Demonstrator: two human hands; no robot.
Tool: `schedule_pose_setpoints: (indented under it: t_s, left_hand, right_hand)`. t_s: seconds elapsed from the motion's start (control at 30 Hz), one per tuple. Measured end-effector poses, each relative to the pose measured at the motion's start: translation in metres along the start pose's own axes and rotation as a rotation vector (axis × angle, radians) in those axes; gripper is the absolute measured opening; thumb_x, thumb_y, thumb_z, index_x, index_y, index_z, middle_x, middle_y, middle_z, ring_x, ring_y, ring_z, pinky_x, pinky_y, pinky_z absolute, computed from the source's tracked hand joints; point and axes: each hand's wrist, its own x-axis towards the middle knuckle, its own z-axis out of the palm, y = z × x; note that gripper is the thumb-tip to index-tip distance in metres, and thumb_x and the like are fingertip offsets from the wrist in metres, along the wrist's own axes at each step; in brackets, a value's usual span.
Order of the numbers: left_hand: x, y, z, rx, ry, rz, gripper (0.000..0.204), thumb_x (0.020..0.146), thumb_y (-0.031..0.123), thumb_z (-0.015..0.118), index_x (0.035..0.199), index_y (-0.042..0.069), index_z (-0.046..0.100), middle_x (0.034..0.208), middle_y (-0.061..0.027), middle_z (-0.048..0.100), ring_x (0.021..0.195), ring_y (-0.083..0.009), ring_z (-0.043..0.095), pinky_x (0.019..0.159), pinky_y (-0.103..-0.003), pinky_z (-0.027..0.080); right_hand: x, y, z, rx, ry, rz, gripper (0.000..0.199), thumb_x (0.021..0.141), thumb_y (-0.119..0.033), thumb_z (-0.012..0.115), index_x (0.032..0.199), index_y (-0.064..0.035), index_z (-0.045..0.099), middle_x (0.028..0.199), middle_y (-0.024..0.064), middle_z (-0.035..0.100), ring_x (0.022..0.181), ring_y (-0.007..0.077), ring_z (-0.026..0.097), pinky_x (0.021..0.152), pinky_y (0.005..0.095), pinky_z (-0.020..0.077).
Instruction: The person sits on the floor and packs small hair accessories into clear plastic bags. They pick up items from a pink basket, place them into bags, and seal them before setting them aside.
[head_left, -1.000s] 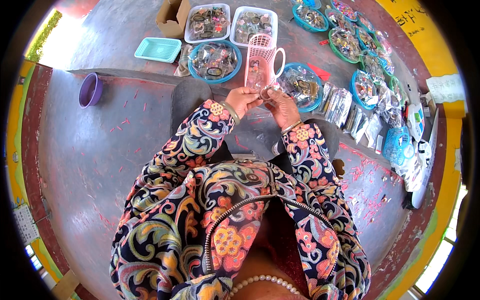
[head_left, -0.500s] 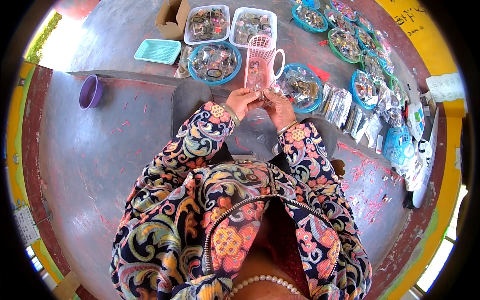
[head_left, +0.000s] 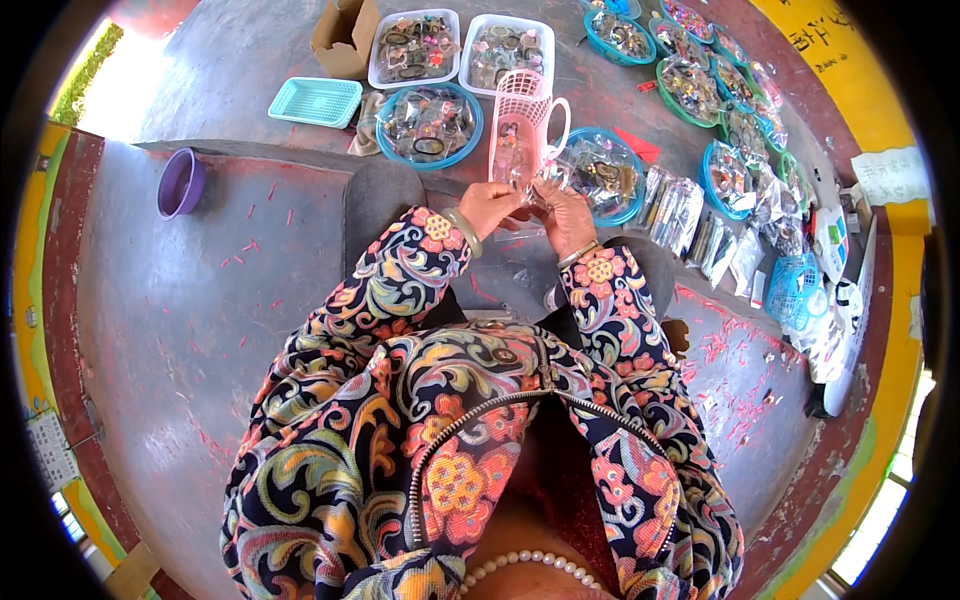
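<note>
Clear packet, contents indistinct, partly hidden by fingers

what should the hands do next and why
I'd probably slide the right hand gently along the clear plastic while the left hand steadies it, because both hands' fingertips meet on it just in front of the pink basket; its finer details are too small to tell.
</note>
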Motion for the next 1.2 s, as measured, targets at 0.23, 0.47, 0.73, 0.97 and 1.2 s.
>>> schedule_pose_setpoints:
  t_s: [0.23,0.47,0.73,0.97,1.2]
  left_hand:
    - [0.004,0.001,-0.002,-0.104,0.143,0.054,0.026,0.08,0.025,0.06,0.092,0.002,0.06,0.084,-0.0021,0.059,0.072,-0.0089,0.053,0.065,-0.022,0.041]
    - [0.011,-0.017,-0.009,-0.183,0.069,0.095,0.019,0.078,0.011,0.06,0.09,-0.003,0.058,0.08,-0.0029,0.058,0.07,-0.0094,0.053,0.065,-0.022,0.042]
    - [0.01,-0.014,-0.008,-0.262,0.041,0.093,0.014,0.078,0.009,0.059,0.086,-0.001,0.058,0.075,-0.0028,0.057,0.067,-0.0092,0.053,0.061,-0.022,0.042]
    - [0.01,-0.013,-0.004,-0.073,0.13,0.173,0.022,0.08,0.021,0.056,0.081,-0.001,0.058,0.068,-0.0022,0.057,0.061,-0.0084,0.05,0.054,-0.023,0.04]
    - [0.024,-0.028,-0.017,0.259,0.276,0.324,0.027,0.082,0.023,0.053,0.08,-0.004,0.058,0.069,-0.0033,0.058,0.064,-0.0088,0.051,0.059,-0.025,0.042]
  right_hand:
    - [0.0,0.001,-0.01,-0.246,-0.061,0.125,0.016,0.075,-0.018,0.066,0.08,-0.0042,0.062,0.073,0.0018,0.061,0.064,0.0084,0.053,0.059,0.0214,0.0382]
    - [0.001,0.008,-0.009,-0.429,-0.157,0.152,0.017,0.077,-0.019,0.062,0.084,-0.0041,0.062,0.076,0.0018,0.062,0.069,0.0081,0.054,0.061,0.0202,0.039]
    - [0.0,0.006,-0.005,-0.518,-0.192,0.171,0.017,0.075,-0.023,0.062,0.084,-0.0081,0.065,0.079,0.0005,0.063,0.074,0.0096,0.057,0.064,0.0247,0.0386]
    - [-0.008,0.003,0.007,-0.524,-0.226,0.2,0.024,0.076,-0.031,0.063,0.086,-0.0091,0.063,0.08,-0.0002,0.063,0.072,0.0088,0.055,0.062,0.0242,0.038]
    - [0.005,0.0,-0.01,-0.355,-0.114,0.12,0.024,0.077,-0.03,0.062,0.086,-0.0076,0.062,0.076,-0.0006,0.062,0.066,0.0073,0.054,0.06,0.0222,0.0372]
